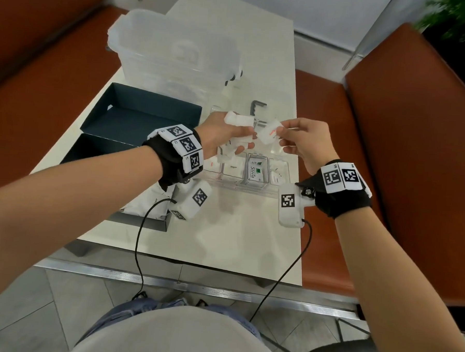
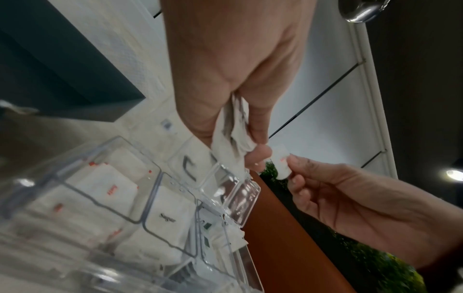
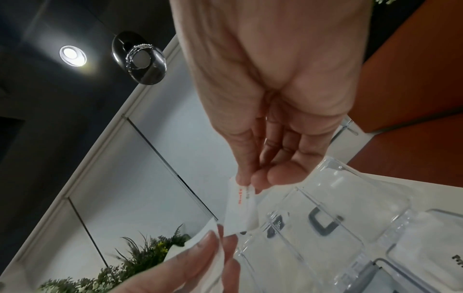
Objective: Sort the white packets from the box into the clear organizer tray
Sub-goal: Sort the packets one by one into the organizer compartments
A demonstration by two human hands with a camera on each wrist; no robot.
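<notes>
Two hands meet mid-frame above my clear organizer tray (image 1: 254, 191): my right hand (image 1: 306, 142) pinches one red-lettered packet (image 1: 270, 133), long axis running lower left to upper right, while my left hand (image 1: 222, 133) clutches a bunch of white packets (image 1: 239, 122); the dark box (image 1: 137, 117) sits left.

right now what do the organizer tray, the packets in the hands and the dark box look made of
Organizer tray: clear glossy hard plastic, the table shows through its walls. Packet in the right hand: thin matte white paper, probably, it bends where pinched. Packets in the left hand: same creased paper look. Dark box: matte card, likely, with folded corners.
</notes>
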